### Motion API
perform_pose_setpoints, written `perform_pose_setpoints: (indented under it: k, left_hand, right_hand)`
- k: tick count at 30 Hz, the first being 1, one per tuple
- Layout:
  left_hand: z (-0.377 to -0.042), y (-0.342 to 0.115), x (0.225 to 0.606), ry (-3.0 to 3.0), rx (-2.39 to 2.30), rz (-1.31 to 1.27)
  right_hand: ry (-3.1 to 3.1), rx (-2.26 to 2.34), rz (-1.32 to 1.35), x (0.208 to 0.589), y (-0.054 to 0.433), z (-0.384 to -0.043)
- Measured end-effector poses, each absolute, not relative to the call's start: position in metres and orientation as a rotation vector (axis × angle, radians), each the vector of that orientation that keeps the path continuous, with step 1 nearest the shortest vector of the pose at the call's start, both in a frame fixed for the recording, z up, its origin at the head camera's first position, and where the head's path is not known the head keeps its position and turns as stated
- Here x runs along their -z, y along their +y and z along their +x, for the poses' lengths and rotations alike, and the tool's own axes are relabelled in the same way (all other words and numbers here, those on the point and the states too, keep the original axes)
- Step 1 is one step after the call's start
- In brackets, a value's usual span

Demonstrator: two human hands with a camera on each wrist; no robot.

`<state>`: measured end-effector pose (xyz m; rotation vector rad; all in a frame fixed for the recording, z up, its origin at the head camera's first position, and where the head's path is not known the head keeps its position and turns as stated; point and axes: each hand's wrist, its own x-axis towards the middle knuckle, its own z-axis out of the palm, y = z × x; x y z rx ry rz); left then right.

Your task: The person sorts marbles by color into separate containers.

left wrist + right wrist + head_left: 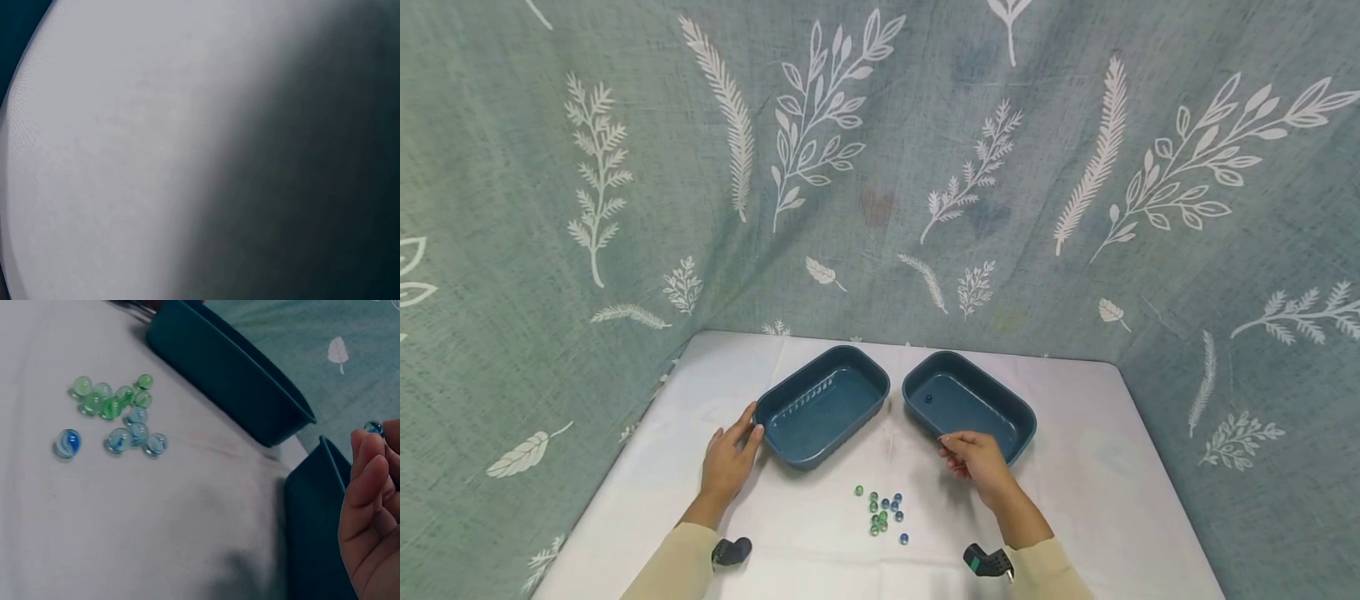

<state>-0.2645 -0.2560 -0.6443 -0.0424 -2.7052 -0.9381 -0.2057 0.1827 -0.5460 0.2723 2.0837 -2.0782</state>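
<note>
My right hand (pixel 976 458) pinches a blue glass marble (pixel 373 428) between thumb and fingertips, at the near rim of the right dark-blue bin (pixel 1006 392). Inside that bin lies one dark marble (pixel 928 399). At the left end of the other dark-blue bin (pixel 805 463), my left hand (pixel 727 462) rests its extended fingers and thumb against the corner. Between the hands, green marbles (pixel 111 407) and blue marbles (pixel 139 434) lie loosely clustered on the cloth. One blue marble (pixel 67 444) sits apart, nearer to me. The left wrist view is mostly blurred cloth and shadow.
A white cloth (pixel 820 550) covers the table. The two bins stand angled side by side toward the back, with a narrow gap between them. A grey-green leaf-patterned curtain (pixel 880 275) hangs behind and along both sides.
</note>
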Motion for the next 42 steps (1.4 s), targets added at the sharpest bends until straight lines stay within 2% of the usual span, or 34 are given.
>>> perform_pose_setpoints:
  k: [19,42]
  left_hand:
    - [-0.263,-0.255,0.643,-2.704,0.941,-0.043]
    - [-0.264,-0.254,0.643,-2.694,0.955,-0.058]
  right_hand:
    - [1.900,2.207,0.451,0.544,0.206,-0.230]
    - [1.821,2.162,0.533,0.550,0.233,-0.282]
